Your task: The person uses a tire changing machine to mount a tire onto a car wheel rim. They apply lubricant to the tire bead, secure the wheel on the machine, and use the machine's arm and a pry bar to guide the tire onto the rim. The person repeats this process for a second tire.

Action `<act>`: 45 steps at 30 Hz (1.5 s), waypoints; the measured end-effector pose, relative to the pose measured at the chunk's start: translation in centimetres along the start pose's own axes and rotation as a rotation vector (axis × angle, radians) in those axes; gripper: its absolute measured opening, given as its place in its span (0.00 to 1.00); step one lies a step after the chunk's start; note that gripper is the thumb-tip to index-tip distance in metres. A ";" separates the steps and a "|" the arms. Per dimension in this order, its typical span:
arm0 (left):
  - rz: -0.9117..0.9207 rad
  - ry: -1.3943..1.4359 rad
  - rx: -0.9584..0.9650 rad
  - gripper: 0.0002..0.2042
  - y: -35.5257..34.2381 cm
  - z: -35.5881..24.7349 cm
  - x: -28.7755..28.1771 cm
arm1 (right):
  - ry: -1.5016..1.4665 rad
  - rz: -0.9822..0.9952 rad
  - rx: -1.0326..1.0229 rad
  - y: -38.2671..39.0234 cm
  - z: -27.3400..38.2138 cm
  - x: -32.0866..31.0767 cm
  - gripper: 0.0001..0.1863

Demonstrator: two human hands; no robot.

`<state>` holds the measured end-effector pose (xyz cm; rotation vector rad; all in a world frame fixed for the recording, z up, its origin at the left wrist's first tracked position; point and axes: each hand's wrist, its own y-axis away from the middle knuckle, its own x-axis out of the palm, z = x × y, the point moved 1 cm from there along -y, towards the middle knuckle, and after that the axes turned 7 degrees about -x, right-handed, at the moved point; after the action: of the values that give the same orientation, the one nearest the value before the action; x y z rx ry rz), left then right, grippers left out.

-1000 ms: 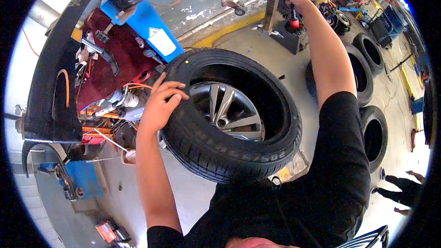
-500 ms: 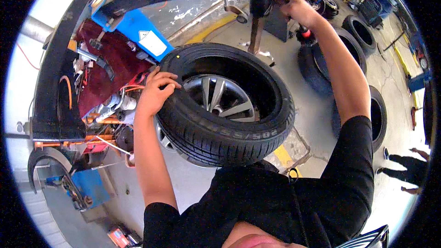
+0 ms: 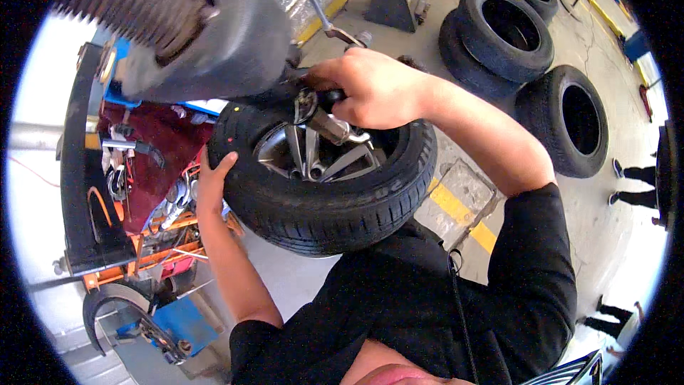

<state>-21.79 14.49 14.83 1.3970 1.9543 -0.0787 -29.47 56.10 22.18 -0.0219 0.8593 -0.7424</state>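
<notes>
On tire (image 3: 320, 221), machine (image 3: 239, 46): hands (image 3: 211, 182) (image 3: 381, 89) spread, curled

stacked tyres (image 3: 509, 63) | separate tyre (image 3: 551, 125) | maroon cloth (image 3: 153, 182) | yellow floor stripe (image 3: 450, 202)

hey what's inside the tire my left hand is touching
Inside the tire, a silver spoked wheel shows. A metal tool head crosses in front of it. That and your right hand cover part of the opening; what's behind them can't be seen.

Bright glare whitens both sides of the fisheye-bent view
</notes>
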 end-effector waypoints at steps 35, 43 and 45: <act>0.421 0.154 0.678 0.42 4.2 5.9 -6.7 | -0.914 -1.168 0.906 29.3 -7.3 29.3 0.41; -0.294 -0.193 0.497 0.54 18.2 16.2 -2.2 | -0.683 -1.029 1.130 32.1 -7.3 29.7 0.47; -0.314 0.048 0.232 0.55 25.4 19.4 1.5 | -0.623 -1.033 1.155 32.7 -8.7 30.9 0.48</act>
<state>9.42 17.65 8.39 1.2288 2.2474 -0.4334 -3.36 64.44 -14.55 0.3386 -0.3467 -1.9836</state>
